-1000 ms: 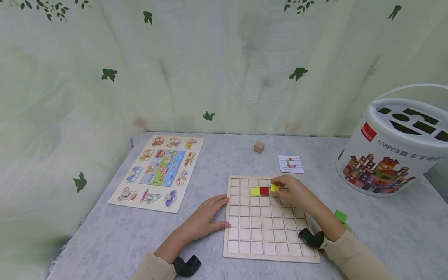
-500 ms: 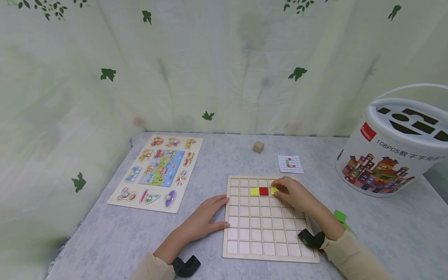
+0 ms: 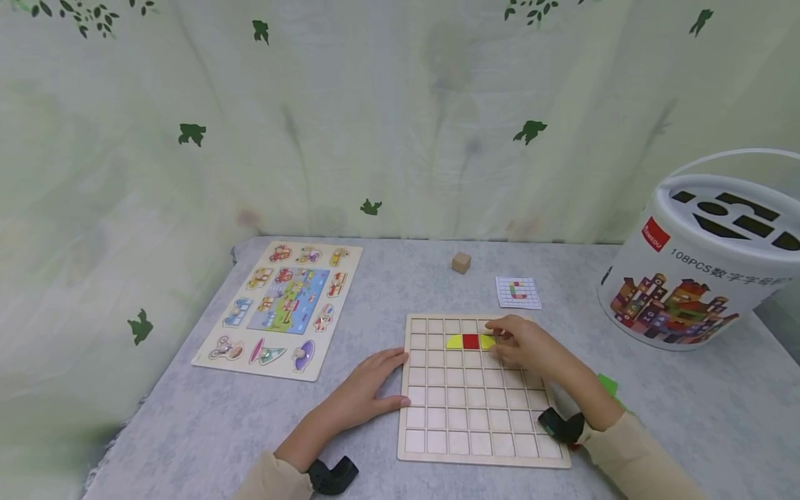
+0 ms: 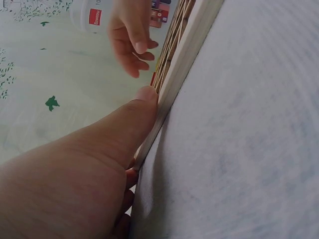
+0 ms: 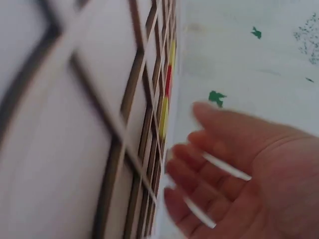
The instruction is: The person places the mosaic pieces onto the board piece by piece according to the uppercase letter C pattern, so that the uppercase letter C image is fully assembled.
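A wooden grid board (image 3: pixel 458 398) lies on the table. One of its upper rows holds a red square tile (image 3: pixel 471 341), with a yellow tile with a curved or slanted edge (image 3: pixel 454 342) on its left and a second yellow tile (image 3: pixel 486 341) on its right. My right hand (image 3: pixel 525 342) hovers just over the right yellow tile; the right wrist view shows its fingers (image 5: pixel 182 174) loosely bent, apart from the tiles, with nothing between them. Against the board's left edge rests my left hand (image 3: pixel 365 390), thumb and fingers spread and touching the rim.
A small pattern card (image 3: pixel 519 293) and a wooden cube (image 3: pixel 461 262) lie behind the board. At left is a picture puzzle (image 3: pixel 290 302); at right stands a white bucket (image 3: pixel 694 264). Green blocks (image 3: pixel 607 384) are partly hidden by the right forearm.
The right yellow tile has gone from my right fingers into the grid cell beside the red tile. My right fingers have come off it. The left hand stays put.
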A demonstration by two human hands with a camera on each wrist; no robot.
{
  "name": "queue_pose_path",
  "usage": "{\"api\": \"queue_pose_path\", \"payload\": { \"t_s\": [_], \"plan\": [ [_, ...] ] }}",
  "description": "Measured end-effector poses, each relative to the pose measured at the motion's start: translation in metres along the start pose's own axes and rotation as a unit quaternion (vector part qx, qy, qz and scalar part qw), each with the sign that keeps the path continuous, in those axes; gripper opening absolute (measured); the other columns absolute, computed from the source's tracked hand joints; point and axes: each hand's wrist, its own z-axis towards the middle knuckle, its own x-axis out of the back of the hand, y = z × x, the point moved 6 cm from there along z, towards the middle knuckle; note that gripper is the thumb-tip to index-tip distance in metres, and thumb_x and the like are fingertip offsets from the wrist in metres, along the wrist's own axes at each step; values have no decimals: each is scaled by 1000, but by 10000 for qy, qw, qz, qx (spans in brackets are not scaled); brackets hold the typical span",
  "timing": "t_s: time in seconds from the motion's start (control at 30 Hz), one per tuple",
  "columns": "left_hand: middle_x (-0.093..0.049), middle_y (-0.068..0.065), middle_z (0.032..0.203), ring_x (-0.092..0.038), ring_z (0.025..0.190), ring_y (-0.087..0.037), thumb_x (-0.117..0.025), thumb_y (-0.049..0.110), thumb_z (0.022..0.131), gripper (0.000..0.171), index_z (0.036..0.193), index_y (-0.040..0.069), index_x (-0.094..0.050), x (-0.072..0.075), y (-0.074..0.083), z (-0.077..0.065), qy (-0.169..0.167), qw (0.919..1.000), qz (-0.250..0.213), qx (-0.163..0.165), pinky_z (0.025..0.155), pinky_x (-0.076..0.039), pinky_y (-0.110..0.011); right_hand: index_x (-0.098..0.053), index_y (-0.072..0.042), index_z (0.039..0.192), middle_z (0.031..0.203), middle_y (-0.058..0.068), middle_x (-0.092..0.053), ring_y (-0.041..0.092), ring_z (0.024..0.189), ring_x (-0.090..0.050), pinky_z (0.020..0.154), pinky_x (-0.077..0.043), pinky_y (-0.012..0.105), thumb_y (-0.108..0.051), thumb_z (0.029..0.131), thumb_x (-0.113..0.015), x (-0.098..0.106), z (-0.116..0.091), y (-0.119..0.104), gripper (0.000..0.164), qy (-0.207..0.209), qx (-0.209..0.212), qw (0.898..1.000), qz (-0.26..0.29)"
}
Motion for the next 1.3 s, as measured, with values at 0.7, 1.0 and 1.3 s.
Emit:
{"api": "queue_pose_path", "payload": {
  "t_s": [0.7,1.0,1.3],
  "plan": [
    [-29,-2,142,-24,130,-22,-54,54,82,75,140,12,-33,-1,-1,0,-66,9999,-1,78,102,-24,-43,-53,-3,122,118,19,-51,35,101,-50,77,-45,51,-24,80,-69,59,-106,59,49,758,-729,9935,-433],
    [-29,-2,142,-24,130,-23,-54,54,82,74,140,12,-33,0,1,0,-57,10000,13,70,102,-24,-44,-58,1,107,102,14,-53,27,89,-53,73,-49,42,-26,78,-70,49,-123,100,41,480,-1294,9896,-396],
    [-30,-3,142,-25,130,-22,-55,54,82,74,139,12,-34,-1,-1,-1,-18,10000,-9,53,102,-25,-44,-59,3,104,98,12,-55,26,86,-53,73,-48,43,-22,81,-68,51,-117,97,35,413,-1423,9873,-565]
  ]
}}
